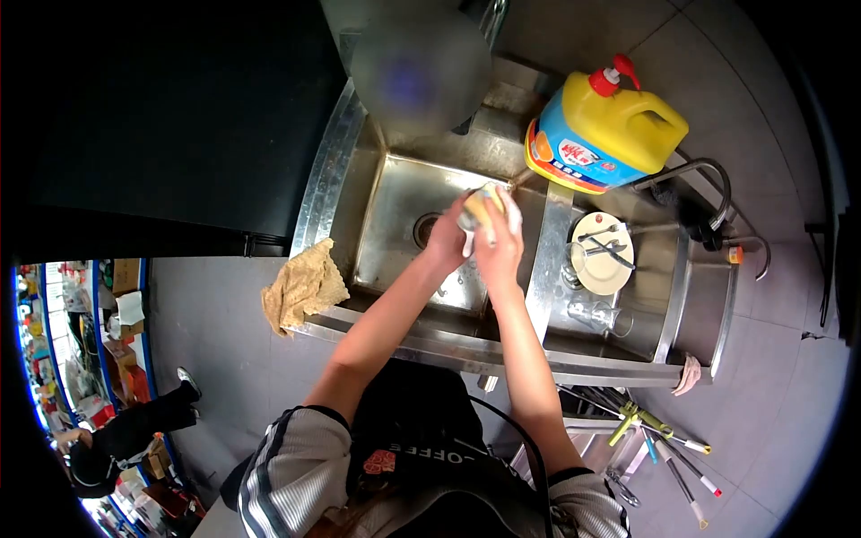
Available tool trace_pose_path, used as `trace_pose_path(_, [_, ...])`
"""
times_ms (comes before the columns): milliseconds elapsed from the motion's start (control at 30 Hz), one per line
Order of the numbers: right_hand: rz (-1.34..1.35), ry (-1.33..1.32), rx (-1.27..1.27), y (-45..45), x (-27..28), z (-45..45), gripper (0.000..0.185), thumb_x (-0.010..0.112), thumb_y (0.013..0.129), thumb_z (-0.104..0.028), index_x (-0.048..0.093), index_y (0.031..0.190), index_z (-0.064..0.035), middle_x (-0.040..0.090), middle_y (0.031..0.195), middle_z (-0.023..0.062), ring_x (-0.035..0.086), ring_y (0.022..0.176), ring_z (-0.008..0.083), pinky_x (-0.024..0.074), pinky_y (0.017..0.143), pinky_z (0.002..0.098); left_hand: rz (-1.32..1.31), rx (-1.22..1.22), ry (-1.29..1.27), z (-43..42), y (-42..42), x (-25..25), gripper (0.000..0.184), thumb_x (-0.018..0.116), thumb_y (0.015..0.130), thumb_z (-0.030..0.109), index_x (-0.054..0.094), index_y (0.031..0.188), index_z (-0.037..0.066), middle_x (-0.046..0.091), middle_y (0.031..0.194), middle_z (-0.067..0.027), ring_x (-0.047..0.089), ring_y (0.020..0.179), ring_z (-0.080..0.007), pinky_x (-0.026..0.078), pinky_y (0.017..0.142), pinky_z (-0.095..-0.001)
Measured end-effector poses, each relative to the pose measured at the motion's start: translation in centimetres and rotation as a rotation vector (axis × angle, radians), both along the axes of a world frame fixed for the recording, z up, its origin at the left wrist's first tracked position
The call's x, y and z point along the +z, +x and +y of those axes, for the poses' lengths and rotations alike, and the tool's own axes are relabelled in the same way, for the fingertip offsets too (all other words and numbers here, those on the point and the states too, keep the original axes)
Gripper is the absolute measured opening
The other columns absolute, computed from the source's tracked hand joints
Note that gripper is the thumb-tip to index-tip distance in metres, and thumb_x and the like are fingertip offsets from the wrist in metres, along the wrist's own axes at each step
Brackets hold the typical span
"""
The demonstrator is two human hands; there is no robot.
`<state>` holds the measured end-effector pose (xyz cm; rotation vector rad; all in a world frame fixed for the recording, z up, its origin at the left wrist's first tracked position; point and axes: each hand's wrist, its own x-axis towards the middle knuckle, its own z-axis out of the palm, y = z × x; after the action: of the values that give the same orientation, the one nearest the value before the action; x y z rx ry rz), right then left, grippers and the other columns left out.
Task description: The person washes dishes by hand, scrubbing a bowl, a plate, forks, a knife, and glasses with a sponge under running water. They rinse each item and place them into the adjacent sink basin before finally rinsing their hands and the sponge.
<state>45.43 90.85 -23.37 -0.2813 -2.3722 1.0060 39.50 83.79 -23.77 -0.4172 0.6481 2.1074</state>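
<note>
Over the left sink basin [386,211], my two hands are brought together. My right hand [502,247] is closed around a yellow sponge [484,208], with white foam on its fingers. Close against it, my left hand [447,238] is closed on a small, rounded, pale item that the fingers and sponge mostly cover; its kind cannot be made out. The basin's drain [425,230] lies just left of my left hand. Wet spots show on the basin floor.
The right basin holds a white plate [592,229] with cutlery and glassware [601,316]. A large yellow detergent jug [619,125] stands behind the divider. A brown cloth [305,287] hangs over the front-left rim. At far left, another person [134,435] is near shelves.
</note>
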Motion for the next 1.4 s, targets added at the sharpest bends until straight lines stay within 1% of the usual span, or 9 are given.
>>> trace_pose_path(233, [-0.147, 0.061, 0.231, 0.9, -1.0, -0.9, 0.035, 0.050, 0.076, -0.002, 0.051, 0.112, -0.0054, 0.042, 0.121, 0.0169, 0.033, 0.118, 0.0349, 0.0305, 0.094, 0.0437, 0.015, 0.015, 0.480, -1.6, -0.7, -4.6, 0.031, 0.035, 0.090, 0.033, 0.050, 0.105, 0.009, 0.054, 0.105, -0.0102, 0.052, 0.096, -0.0237, 0.041, 0.086, -0.0384])
trace_pose_path(600, [-0.144, -0.279, 0.156, 0.2, -3.9, -0.1, 0.017, 0.049, 0.072, 0.004, 0.060, 0.084, -0.0019, 0.057, 0.077, 0.0095, 0.054, 0.071, 0.0238, 0.0424, 0.060, 0.0295, 0.269, 0.181, -0.377, -0.3, 1.4, -8.2, 0.020, 0.045, 0.086, 0.023, 0.054, 0.094, 0.007, 0.055, 0.083, -0.0033, 0.052, 0.082, -0.0135, 0.042, 0.073, -0.0267])
trace_pose_path(733, [-0.306, -1.052, -0.217, -0.5, -4.4, -1.2, 0.015, 0.053, 0.077, -0.004, 0.061, 0.087, 0.0034, 0.057, 0.071, 0.0028, 0.049, 0.064, 0.0089, 0.0404, 0.054, 0.0240, 0.584, 0.321, -0.613, 1.2, 2.5, -6.1, 0.013, 0.050, 0.083, 0.015, 0.057, 0.088, 0.006, 0.055, 0.085, -0.0009, 0.048, 0.079, -0.0088, 0.039, 0.070, -0.0229])
trace_pose_path(900, [-0.350, -1.063, 0.016, 0.3, -4.0, 1.0, 0.017, 0.052, 0.080, -0.007, 0.061, 0.091, 0.0039, 0.061, 0.082, 0.0056, 0.054, 0.073, 0.0117, 0.0413, 0.066, 0.0233, 0.299, 0.192, -0.242, -0.6, 0.7, -5.2, 0.017, 0.052, 0.082, 0.015, 0.057, 0.093, 0.004, 0.057, 0.088, -0.0013, 0.052, 0.083, -0.0115, 0.040, 0.075, -0.0237])
trace_pose_path(1033, [0.058, -1.299, -0.264, 1.0, -2.0, 3.0, 0.017, 0.048, 0.085, -0.009, 0.057, 0.093, 0.0020, 0.060, 0.083, 0.0054, 0.053, 0.073, 0.0099, 0.0407, 0.065, 0.0227, 0.240, 0.059, -0.336, -1.6, -0.4, -5.9, 0.022, 0.055, 0.083, 0.018, 0.057, 0.098, 0.002, 0.058, 0.093, -0.0089, 0.056, 0.067, -0.0128, 0.044, 0.057, -0.0215])
trace_pose_path(1200, [-0.027, -1.030, -0.026, 0.1, -2.8, 1.9, 0.023, 0.055, 0.083, -0.014, 0.049, 0.103, -0.0054, 0.051, 0.085, 0.0007, 0.048, 0.079, 0.0092, 0.0387, 0.071, 0.0227, 0.599, -0.395, -0.598, -1.4, 0.1, -5.5, 0.030, 0.059, 0.080, 0.031, 0.062, 0.085, 0.001, 0.059, 0.069, -0.0030, 0.053, 0.059, -0.0101, 0.042, 0.051, -0.0259])
trace_pose_path(1267, [-0.059, -1.017, 0.076, 0.0, -2.4, 1.3, 0.031, 0.056, 0.079, -0.009, 0.048, 0.109, -0.0046, 0.055, 0.099, 0.0060, 0.051, 0.088, 0.0127, 0.0390, 0.079, 0.0248, 1.054, -0.384, -0.726, -1.5, 0.0, -7.7, 0.034, 0.053, 0.082, 0.038, 0.062, 0.085, 0.005, 0.059, 0.070, -0.0029, 0.051, 0.056, -0.0097, 0.040, 0.049, -0.0241])
trace_pose_path(1333, [-0.034, -1.162, 0.177, 0.2, -2.0, 1.3, 0.032, 0.055, 0.078, -0.005, 0.048, 0.110, -0.0023, 0.056, 0.103, 0.0093, 0.053, 0.092, 0.0151, 0.0390, 0.084, 0.0267, 0.979, -0.388, -0.688, -1.8, 0.2, -5.4, 0.038, 0.050, 0.082, 0.041, 0.061, 0.085, 0.005, 0.058, 0.068, -0.0042, 0.051, 0.055, -0.0102, 0.039, 0.049, -0.0231])
trace_pose_path(1400, [-0.085, -1.268, 0.323, 0.3, -2.6, 2.3, 0.034, 0.055, 0.077, -0.002, 0.048, 0.111, -0.0007, 0.057, 0.103, 0.0117, 0.053, 0.093, 0.0168, 0.0386, 0.086, 0.0281, 0.351, -0.365, -0.490, -1.3, 1.3, -1.2, 0.042, 0.048, 0.082, 0.043, 0.060, 0.083, 0.004, 0.057, 0.067, -0.0058, 0.050, 0.054, -0.0110, 0.039, 0.049, -0.0231])
